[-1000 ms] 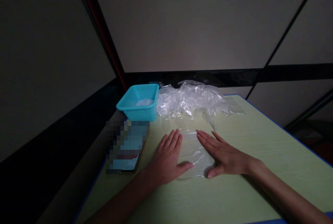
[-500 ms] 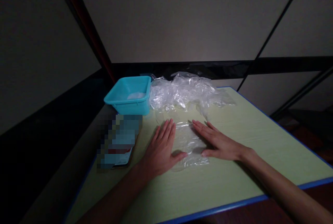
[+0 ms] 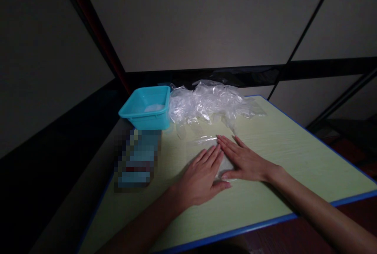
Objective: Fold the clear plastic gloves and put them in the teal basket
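Note:
A clear plastic bag point(image 3: 196, 148) lies flat on the table, partly covered by both hands. My left hand point(image 3: 203, 175) rests across its lower middle, palm down, fingers stretched out, thumb pointing right. On the bag's right side lies my right hand point(image 3: 246, 159), also palm down with straight fingers. The fingertips of the two hands are close together near the bag's upper middle. Beyond them sits a loose heap of crumpled clear plastic bags point(image 3: 209, 102).
A turquoise plastic basin point(image 3: 150, 120) with something whitish inside stands at the back left. In front of it lies a flat, pixelated object point(image 3: 137, 159). The pale green table point(image 3: 294, 167) has a blue edge. Panelled walls point(image 3: 191, 22) rise behind.
My left hand has slid right across the bag, toward my right hand, exposing the bag's left part. My right hand has stayed nearly in place.

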`<state>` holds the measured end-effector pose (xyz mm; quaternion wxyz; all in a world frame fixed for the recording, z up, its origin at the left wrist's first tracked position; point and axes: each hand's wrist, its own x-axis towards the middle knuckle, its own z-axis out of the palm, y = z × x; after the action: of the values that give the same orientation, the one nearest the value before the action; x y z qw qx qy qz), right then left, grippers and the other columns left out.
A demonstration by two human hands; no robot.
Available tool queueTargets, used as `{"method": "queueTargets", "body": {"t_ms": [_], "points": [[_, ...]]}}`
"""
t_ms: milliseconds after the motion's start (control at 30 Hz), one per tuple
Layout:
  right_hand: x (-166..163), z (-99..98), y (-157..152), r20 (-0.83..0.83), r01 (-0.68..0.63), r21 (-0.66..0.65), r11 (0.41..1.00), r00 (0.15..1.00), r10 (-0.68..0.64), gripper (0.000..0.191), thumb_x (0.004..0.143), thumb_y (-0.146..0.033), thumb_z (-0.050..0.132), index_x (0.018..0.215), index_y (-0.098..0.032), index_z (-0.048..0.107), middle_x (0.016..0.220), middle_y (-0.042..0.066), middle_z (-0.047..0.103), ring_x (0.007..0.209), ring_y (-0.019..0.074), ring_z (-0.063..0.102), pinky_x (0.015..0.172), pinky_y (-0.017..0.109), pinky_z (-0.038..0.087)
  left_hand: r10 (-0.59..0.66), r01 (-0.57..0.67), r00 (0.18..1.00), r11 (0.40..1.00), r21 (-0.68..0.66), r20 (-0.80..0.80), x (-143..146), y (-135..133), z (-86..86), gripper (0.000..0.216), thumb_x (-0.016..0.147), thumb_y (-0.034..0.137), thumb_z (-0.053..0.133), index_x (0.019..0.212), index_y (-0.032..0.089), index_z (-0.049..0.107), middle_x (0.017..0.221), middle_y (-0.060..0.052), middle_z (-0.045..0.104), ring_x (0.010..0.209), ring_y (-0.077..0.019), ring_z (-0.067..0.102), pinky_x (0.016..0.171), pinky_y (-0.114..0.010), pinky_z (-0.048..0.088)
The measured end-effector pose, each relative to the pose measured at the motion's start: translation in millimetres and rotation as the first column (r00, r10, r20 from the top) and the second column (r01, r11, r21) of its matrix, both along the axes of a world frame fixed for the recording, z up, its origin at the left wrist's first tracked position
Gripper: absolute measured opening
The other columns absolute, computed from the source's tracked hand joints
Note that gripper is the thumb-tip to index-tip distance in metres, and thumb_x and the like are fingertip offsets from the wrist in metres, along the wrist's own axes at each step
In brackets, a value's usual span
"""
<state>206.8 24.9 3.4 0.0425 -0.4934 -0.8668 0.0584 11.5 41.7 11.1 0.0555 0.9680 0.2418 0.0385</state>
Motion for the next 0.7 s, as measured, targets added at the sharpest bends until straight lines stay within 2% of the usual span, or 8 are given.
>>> {"method": "queueTargets", "body": {"t_ms": [400, 533, 700], "points": [[3.3, -11.1, -0.1, -0.002, -0.011, 0.094, 0.996, 1.0, 0.011, 0.096, 0.075, -0.072, 0.034, 0.142, -0.01, 0.004, 0.144, 0.019, 0.015, 0.133, 0.0293, 0.015, 0.106, 0.051, 0.014, 0.119, -0.121, 0.989, 0.992, -0.021, -0.091, -40.4, 6.5, 2.7, 0.073, 0.085, 0.055, 0.039, 0.137, 0.006, 0.021, 0.146, -0.016, 0.015, 0.135, -0.0227, 0.011, 0.108, -0.038, 0.019], [3.0, -10.4, -0.5, -0.025, -0.015, 0.084, 0.996, 1.0, 0.018, 0.097, 0.075, -0.071, 0.035, 0.142, -0.01, 0.002, 0.145, 0.019, 0.013, 0.133, 0.0296, 0.014, 0.107, 0.051, 0.013, 0.194, -0.199, 0.975, 0.979, -0.039, -0.105, -55.0, 4.2, 1.1, 0.075, 0.085, 0.054, 0.04, 0.137, 0.006, 0.019, 0.146, -0.017, 0.013, 0.135, -0.0228, 0.01, 0.108, -0.038, 0.019], [9.1, -3.5, -0.1, -0.088, -0.057, 0.003, 0.998, 0.994, 0.057, 0.091, 0.079, -0.066, 0.037, 0.142, -0.013, -0.001, 0.146, 0.016, 0.004, 0.133, 0.0301, 0.008, 0.106, 0.054, 0.01, 0.304, -0.306, 0.951, 0.952, -0.029, -0.053, -70.2, -0.7, -6.5, 0.072, 0.085, 0.047, 0.042, 0.138, 0.006, 0.015, 0.146, -0.017, 0.011, 0.135, -0.0234, 0.009, 0.108, -0.039, 0.02]]}}
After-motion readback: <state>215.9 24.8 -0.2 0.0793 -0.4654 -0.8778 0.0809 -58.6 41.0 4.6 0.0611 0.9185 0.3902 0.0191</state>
